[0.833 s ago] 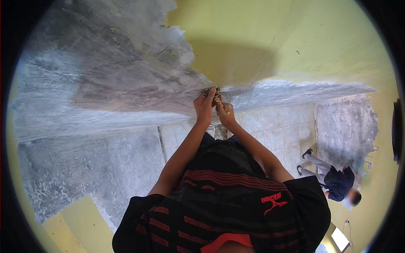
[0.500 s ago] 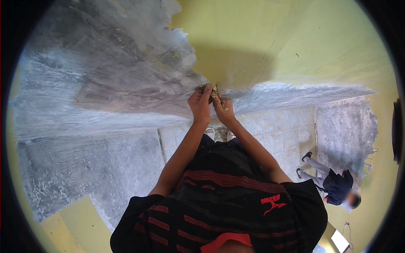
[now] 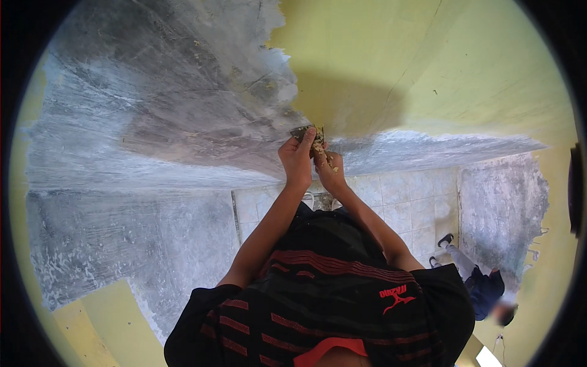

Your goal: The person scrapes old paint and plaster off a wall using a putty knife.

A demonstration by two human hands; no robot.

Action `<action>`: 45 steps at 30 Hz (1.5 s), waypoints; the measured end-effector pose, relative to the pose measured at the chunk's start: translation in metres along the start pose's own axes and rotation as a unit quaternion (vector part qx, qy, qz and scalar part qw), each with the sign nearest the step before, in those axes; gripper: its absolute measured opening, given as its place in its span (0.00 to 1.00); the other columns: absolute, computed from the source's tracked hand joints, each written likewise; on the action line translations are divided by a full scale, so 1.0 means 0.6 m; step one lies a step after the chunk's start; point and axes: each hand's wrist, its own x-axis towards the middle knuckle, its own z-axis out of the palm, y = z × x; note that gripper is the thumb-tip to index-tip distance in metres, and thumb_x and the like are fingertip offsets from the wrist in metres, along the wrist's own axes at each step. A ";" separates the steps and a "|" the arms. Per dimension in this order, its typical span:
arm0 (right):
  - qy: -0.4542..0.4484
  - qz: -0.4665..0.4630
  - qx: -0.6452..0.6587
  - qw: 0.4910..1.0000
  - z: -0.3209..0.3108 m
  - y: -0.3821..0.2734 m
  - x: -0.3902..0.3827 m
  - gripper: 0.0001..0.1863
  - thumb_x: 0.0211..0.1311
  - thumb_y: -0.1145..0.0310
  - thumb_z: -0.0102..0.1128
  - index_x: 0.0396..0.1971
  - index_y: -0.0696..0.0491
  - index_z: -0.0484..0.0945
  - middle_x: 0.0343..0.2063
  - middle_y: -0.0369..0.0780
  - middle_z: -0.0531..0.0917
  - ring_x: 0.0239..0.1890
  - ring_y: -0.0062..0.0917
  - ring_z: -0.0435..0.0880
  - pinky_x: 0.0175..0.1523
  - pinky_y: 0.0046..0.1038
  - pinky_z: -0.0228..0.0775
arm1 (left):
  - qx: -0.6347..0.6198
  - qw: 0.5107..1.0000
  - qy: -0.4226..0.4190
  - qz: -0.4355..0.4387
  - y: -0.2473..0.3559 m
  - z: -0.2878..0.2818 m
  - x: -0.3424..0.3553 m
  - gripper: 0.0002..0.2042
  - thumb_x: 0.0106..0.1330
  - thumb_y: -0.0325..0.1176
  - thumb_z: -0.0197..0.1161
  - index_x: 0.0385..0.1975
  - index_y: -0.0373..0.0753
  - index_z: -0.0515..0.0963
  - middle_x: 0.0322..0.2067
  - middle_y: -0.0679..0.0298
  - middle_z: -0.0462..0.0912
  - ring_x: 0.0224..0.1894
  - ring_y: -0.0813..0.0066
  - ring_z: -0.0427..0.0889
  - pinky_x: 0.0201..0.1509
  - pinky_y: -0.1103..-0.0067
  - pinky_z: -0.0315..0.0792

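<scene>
At the ragged border between bare grey plaster and yellow paint, both hands are close together in front of the wall. My left hand point(image 3: 296, 160) is closed, its thumb pressed on a dark, flat scraper blade point(image 3: 299, 131). Crumbled yellow paint flakes point(image 3: 318, 145) are heaped on the blade and stick to the fingers. Just beside it, my right hand point(image 3: 331, 171) is closed around the lower part of the same scraper, with flakes on its knuckles. The handle is hidden by the fingers.
Yellow painted wall point(image 3: 361, 61) spreads to the right, scraped grey wall point(image 3: 202, 92) to the left. Pale tiled floor point(image 3: 397, 196) lies below, around my feet. Another person point(image 3: 486, 293) is at the lower right, near a partly stripped wall point(image 3: 498, 208).
Both hands have moved slightly down and right in the picture, and more of the dark blade shows. The wall border has shifted rightward in view. The other person appears lower.
</scene>
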 end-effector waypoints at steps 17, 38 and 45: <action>0.025 -0.029 -0.046 0.998 -0.008 0.012 -0.008 0.25 0.76 0.58 0.55 0.21 0.63 0.76 0.13 0.38 0.72 0.19 0.19 0.68 0.25 0.32 0.61 | 0.026 0.997 -0.074 0.001 -0.038 -0.055 0.022 0.13 0.74 0.37 0.65 0.34 0.31 0.83 0.29 0.65 0.85 0.30 0.81 0.83 0.38 0.80 0.80; -0.008 0.012 0.059 0.998 0.012 -0.013 -0.027 0.26 0.79 0.50 0.51 0.20 0.50 0.69 0.16 0.29 0.68 0.17 0.13 0.65 0.21 0.20 0.54 | 0.034 0.997 -0.062 -0.011 0.013 -0.026 -0.004 0.13 0.72 0.36 0.67 0.33 0.29 0.84 0.28 0.64 0.85 0.26 0.80 0.81 0.33 0.80 0.79; -0.051 0.079 0.114 0.989 0.017 -0.051 -0.029 0.28 0.78 0.46 0.51 0.19 0.49 0.69 0.14 0.29 0.68 0.14 0.13 0.64 0.18 0.21 0.51 | 0.037 0.998 -0.059 0.013 0.022 -0.027 -0.003 0.12 0.72 0.35 0.67 0.36 0.29 0.84 0.29 0.63 0.85 0.28 0.76 0.84 0.35 0.78 0.81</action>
